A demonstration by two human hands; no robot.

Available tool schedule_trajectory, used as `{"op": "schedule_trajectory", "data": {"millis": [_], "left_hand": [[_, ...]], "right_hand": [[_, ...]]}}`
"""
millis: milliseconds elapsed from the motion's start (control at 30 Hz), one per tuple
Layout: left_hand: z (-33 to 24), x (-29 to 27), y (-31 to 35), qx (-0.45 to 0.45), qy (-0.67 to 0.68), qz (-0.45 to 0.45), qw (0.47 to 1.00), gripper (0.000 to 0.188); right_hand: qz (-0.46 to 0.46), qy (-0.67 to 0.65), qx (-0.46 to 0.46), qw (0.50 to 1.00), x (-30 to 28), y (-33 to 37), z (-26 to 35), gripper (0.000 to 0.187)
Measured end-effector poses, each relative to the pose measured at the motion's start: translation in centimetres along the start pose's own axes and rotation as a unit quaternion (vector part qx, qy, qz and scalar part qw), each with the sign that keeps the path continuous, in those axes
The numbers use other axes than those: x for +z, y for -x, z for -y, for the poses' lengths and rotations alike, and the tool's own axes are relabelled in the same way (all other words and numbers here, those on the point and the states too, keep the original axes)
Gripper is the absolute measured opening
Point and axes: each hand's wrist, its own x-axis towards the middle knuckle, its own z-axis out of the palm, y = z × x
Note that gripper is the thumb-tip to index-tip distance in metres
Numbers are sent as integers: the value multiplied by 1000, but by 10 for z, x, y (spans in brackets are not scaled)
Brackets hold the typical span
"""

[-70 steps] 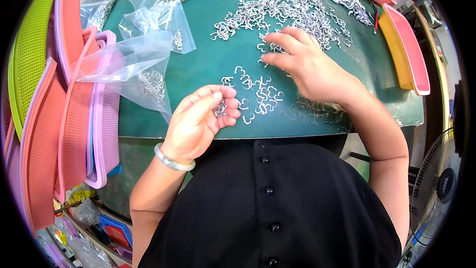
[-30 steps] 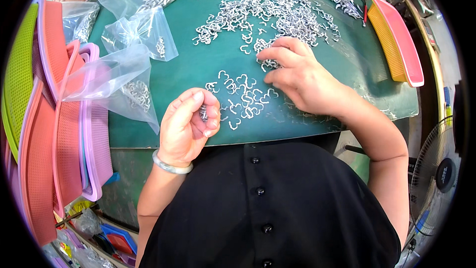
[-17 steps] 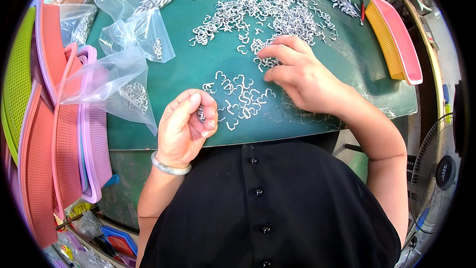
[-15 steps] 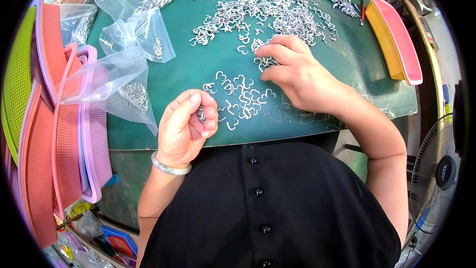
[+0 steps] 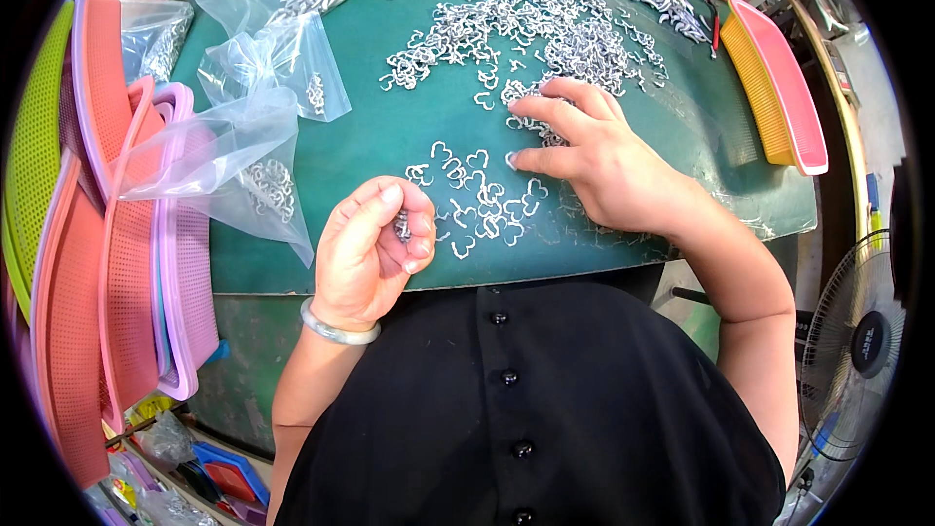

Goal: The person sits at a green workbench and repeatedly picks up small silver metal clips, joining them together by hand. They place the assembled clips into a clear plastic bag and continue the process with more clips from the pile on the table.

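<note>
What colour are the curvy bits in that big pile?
Silvery grey: the curvy bits show best in the head view.

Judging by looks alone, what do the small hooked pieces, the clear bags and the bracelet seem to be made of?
Hooked pieces: probably metal, silvery and shiny, with bright glints.
Clear bags: apparently plastic film, glossy, creased, contents showing through.
Bracelet: perhaps polished stone or glass, pale and smooth.

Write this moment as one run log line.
left hand: curled around metal pieces; right hand: open, at edge of large pile; small cluster: between hands
</note>
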Motion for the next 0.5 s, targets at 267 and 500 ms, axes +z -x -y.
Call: {"op": "schedule_trajectory", "data": {"millis": [267,500], "left_hand": [[-1,0,0,1,3,4,1000,23],[-1,-1,0,-2,17,5,1000,22]], "right_hand": [[-16,-31,26,999,3,-2,-3,26],[-15,9,22,1000,2,-6,-2,27]]}}
